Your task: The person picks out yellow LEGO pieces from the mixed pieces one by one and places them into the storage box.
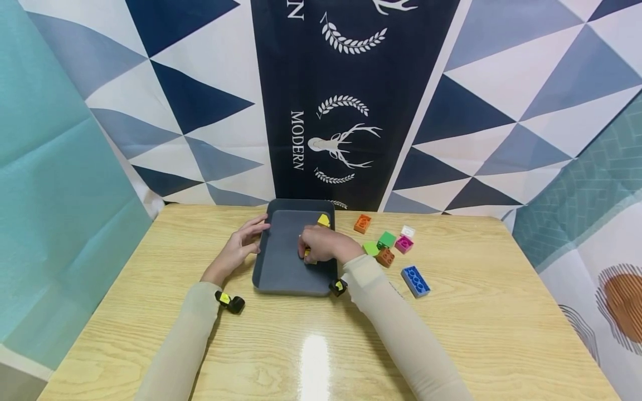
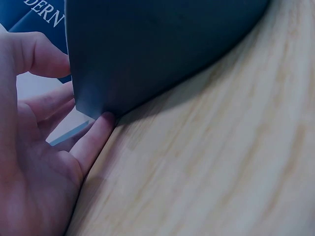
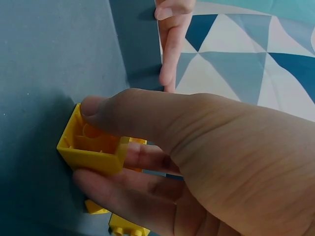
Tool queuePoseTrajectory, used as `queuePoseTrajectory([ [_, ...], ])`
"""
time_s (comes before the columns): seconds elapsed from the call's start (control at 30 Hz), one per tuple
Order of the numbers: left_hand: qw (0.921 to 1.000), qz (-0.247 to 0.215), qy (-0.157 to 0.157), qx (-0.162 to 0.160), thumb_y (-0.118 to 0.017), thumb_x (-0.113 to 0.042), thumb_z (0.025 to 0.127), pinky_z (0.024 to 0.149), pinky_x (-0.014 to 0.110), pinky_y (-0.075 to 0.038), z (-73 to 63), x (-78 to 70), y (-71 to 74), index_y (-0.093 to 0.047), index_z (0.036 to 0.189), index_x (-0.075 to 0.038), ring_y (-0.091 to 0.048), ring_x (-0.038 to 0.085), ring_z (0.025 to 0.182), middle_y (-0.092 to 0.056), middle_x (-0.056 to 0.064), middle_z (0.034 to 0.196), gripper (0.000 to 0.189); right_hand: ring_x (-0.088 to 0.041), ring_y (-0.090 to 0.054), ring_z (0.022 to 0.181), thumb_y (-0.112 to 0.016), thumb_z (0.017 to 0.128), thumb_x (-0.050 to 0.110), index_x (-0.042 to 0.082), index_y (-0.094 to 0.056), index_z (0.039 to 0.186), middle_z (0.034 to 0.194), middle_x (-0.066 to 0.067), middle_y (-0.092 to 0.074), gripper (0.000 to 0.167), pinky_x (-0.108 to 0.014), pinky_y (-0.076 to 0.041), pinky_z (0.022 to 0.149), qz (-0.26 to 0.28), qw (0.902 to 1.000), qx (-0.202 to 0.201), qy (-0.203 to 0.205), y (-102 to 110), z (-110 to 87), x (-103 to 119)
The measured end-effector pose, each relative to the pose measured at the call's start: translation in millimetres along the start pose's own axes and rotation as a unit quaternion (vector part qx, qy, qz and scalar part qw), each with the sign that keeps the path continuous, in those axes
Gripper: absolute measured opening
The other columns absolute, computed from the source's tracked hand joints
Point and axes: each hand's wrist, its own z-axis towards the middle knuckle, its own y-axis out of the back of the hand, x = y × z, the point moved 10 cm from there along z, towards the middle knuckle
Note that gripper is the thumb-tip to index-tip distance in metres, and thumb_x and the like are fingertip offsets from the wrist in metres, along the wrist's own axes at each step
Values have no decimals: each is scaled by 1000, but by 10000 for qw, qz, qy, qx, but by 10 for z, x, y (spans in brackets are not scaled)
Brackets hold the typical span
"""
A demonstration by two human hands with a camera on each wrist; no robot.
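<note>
A dark grey tray point(image 1: 283, 250) stands near the back edge of the table. My left hand point(image 1: 239, 245) rests against its left side, thumb and fingertips touching the wall and rim. Inside the tray, my right hand point(image 1: 323, 243) pinches a yellow toy brick point(image 3: 93, 160) between thumb and fingers. That brick's hollow underside faces the right wrist camera. Beyond the fingers lie more yellow pieces, among them a studded yellow brick point(image 3: 129, 226), partly hidden. In the head view, another yellow brick point(image 1: 324, 220) sits by the tray's far right corner.
Right of the tray, loose bricks lie on the wooden table point(image 1: 476, 312): orange point(image 1: 362, 223), green point(image 1: 386, 240), lime point(image 1: 370, 248), brown point(image 1: 385, 257), magenta point(image 1: 403, 244), white point(image 1: 408, 231) and blue point(image 1: 415, 281). A patterned cloth point(image 1: 220, 111) hangs behind the table.
</note>
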Motion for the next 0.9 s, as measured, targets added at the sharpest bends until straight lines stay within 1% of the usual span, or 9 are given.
queuePoseTrajectory([
  [0.03, 10000, 1, -19, 4, -54, 14, 96, 100, 12, -51, 0, -5, 0, -52, 157, 17, -38, 55, 165, -29, 27, 185, 61, -19, -61, 104, -88, 95, 23, 29, -83, 95, 113, 2, -71, 7, -37, -55, 92, -19, 10000, 5, -43, 43, -53, 51],
  [0.13, 10000, 4, -40, 11, -53, 14, 96, 104, 14, -50, -4, -15, -1, -51, 157, 17, -37, 55, 165, -29, 28, 185, 61, -21, -61, 106, -86, 97, 17, 19, -85, 100, 117, -4, -72, 4, -40, -56, 95, 35, 9998, 86, -193, 213, -269, 276],
  [0.2, 10000, 8, -43, 21, -52, 16, 96, 104, 13, -49, -7, -18, -3, -51, 158, 17, -36, 56, 166, -28, 27, 185, 62, -22, -61, 107, -86, 98, 15, 16, -85, 102, 118, -6, -72, 5, -41, -56, 98, 82, 9995, 148, -259, 331, -415, 431],
  [0.3, 10000, 4, -40, 24, -51, 17, 96, 103, 11, -48, -7, -16, -7, -51, 158, 17, -37, 56, 165, -28, 27, 185, 62, -22, -60, 108, -84, 100, 14, 13, -85, 107, 120, -7, -72, 7, -40, -55, 99, 122, 9993, 182, -301, 408, -524, 536],
  [0.43, 10000, 2, -52, 41, -51, 17, 96, 99, 11, -50, -1, -16, -19, -51, 158, 17, -39, 57, 163, -28, 28, 185, 61, -21, -59, 108, -83, 102, 15, 13, -84, 112, 122, -6, -71, 11, -37, -54, 97, 135, 9990, 228, -365, 422, -565, 553],
  [0.57, 10000, -7, -42, 56, -51, 18, 96, 96, 11, -50, -3, -15, -22, -51, 158, 17, -39, 57, 163, -28, 27, 185, 62, -21, -58, 107, -84, 101, 16, 13, -84, 116, 123, -6, -71, 15, -38, -54, 99, 138, 9990, 248, -349, 415, -574, 552],
  [0.73, 10000, -30, -49, 41, -52, 17, 96, 98, 10, -49, -10, -25, -14, -51, 158, 17, -38, 57, 164, -28, 27, 185, 61, -21, -58, 105, -85, 100, 16, 14, -84, 116, 119, -6, -71, 16, -39, -53, 98, 128, 9994, 192, -263, 435, -580, 582],
  [0.9, 10000, -36, -25, 16, -54, 15, 97, 94, 10, -49, -15, -31, -6, -52, 158, 17, -39, 57, 163, -28, 27, 185, 61, -20, -58, 103, -85, 100, 17, 14, -85, 115, 116, -6, -71, 16, -38, -53, 95, 126, 9996, 166, -196, 467, -587, 604],
])
